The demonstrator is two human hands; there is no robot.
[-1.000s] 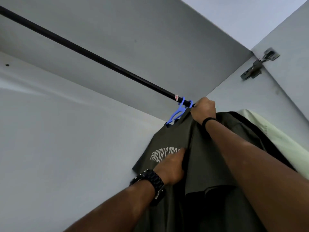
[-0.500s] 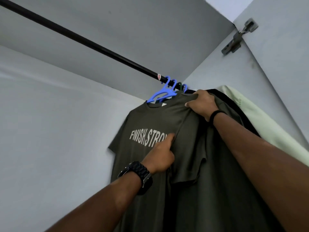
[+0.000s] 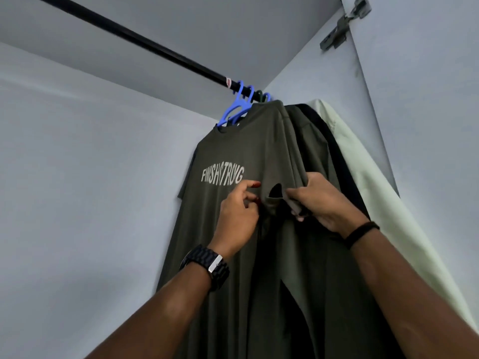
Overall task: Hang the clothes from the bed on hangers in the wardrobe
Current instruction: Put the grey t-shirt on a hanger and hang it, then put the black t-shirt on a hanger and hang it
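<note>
An olive T-shirt printed "FINISH STRONG" hangs on a blue hanger, hooked over the black wardrobe rod near its right end. My right hand grips the hem of the shirt's right sleeve and holds it out. My left hand, with a black watch on its wrist, is at the shirt's chest just left of the sleeve opening. Its fingers are loosely bent against the fabric and hold nothing.
Behind the T-shirt hang another olive garment, a dark one and a pale green shirt, packed against the wardrobe's right wall. A door hinge sits top right. The rod's left stretch is bare.
My right hand has come down from the hanger and shoulder to the sleeve hem. My left hand has let go of the fabric it pinched. The view has tilted downward.
</note>
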